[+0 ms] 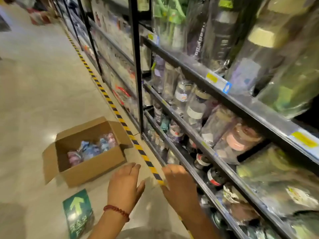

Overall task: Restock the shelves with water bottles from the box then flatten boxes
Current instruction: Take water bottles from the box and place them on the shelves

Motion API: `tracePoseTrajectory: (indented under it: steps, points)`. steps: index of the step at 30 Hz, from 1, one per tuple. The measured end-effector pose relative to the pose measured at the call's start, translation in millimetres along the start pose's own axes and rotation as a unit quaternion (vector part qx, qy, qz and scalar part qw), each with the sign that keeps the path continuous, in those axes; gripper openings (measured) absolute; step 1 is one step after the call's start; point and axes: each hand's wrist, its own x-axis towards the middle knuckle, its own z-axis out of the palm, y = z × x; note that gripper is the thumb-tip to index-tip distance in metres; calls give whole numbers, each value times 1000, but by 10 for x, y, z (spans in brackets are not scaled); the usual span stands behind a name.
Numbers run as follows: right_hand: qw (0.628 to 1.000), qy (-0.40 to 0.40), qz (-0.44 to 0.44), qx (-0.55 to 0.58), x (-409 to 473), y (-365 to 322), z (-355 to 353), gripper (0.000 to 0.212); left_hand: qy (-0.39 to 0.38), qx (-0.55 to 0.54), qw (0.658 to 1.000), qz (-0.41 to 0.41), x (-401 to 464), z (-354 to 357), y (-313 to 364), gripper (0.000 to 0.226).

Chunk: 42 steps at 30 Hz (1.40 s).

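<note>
Brown cardboard box (89, 163), yellow-and-black striped floor tape (120, 118), green arrow sticker (77, 213), red bracelet (117, 211).

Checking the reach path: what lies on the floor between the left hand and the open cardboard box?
In the head view, only bare floor separates the left hand from the cardboard box.

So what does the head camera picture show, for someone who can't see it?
Two empty hands, left and right, reach out beside dark store shelves packed with bottles. An open cardboard box with wrapped bottles inside sits on the floor.
</note>
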Motion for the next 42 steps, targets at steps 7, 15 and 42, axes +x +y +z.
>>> tracePoseTrajectory:
  steps: [7, 15, 42]
  points:
    - [994, -21, -106, 18, 460, -858, 578, 77, 14, -7, 996, -92, -169, -54, -1046, 50]
    - [984, -122, -132, 16, 1011, -1627, 1034, 66, 19, -34, 984, -175, -435, -65, -1946, 52]
    - [910, -370, -185, 40, 4881, -2377, 2736, 57, -107, -141, 895, -409, 2392, 454, -4513, 52]
